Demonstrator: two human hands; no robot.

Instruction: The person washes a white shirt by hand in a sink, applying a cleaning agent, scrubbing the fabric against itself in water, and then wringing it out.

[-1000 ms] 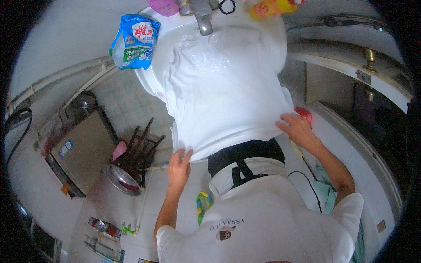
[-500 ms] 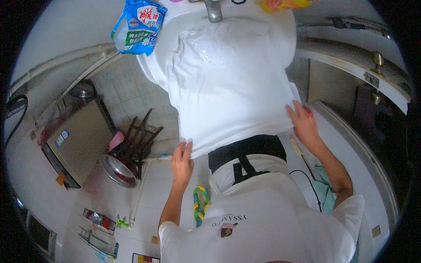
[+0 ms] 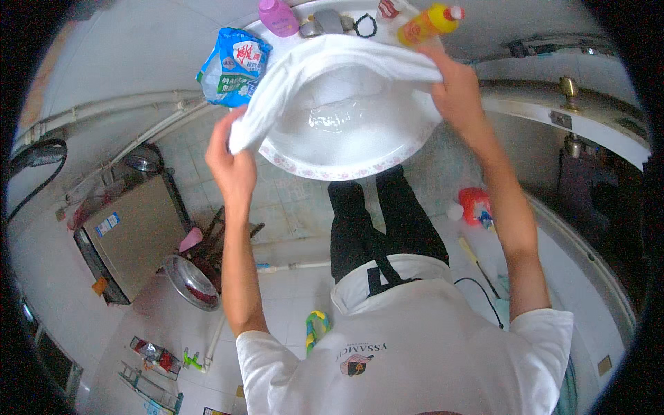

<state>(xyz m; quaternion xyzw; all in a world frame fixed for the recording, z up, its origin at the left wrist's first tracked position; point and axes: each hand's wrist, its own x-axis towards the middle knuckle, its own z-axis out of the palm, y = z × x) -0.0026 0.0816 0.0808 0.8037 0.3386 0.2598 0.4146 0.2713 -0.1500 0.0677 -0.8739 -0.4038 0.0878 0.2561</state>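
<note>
A white cloth garment is stretched in an arch between my two hands over the sink. My left hand is closed round its left end, beside the sink's left rim. At the right end, my right hand grips the cloth near the yellow bottle. Below the arch lies the white sink, its front rim patterned with small flowers. Sudsy water shines in the basin. How far the cloth reaches down at the back of the basin is hard to make out.
A blue detergent bag stands left of the sink. Along the back ledge are a pink bottle, a grey tap, a dark beaded bracelet and a yellow bottle. A metal basin sits at the lower left.
Both hands have moved up and away from my waist to the sink, carrying the garment's near edge. The sink's front rim and the water are now uncovered.
</note>
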